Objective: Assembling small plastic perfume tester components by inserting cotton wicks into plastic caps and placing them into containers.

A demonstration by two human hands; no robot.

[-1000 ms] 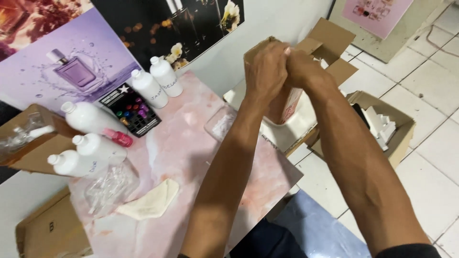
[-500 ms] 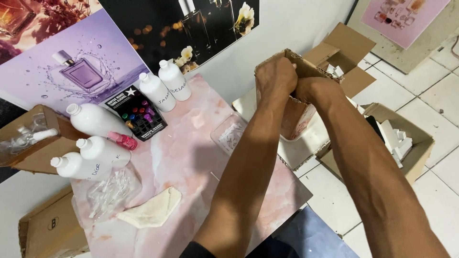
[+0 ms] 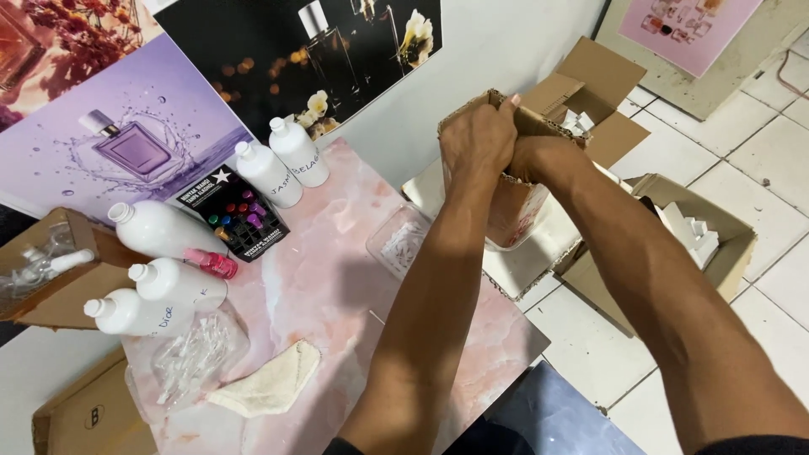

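Small brown carton (image 3: 506,181) gripped in both hands; black box (image 3: 236,215) with coloured dots on the pink worktop (image 3: 337,278); open cardboard boxes (image 3: 691,236) on the floor.

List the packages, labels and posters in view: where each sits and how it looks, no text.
Held carton: tall, brown and white with red marks, in both hands beyond the table's far edge.
Black box: on table, flat, white star, coloured dots.
White bottles: upright by wall, handwritten labels.
Purple poster: left wall, perfume bottle with splash.
Open brown cartons: floor, right.
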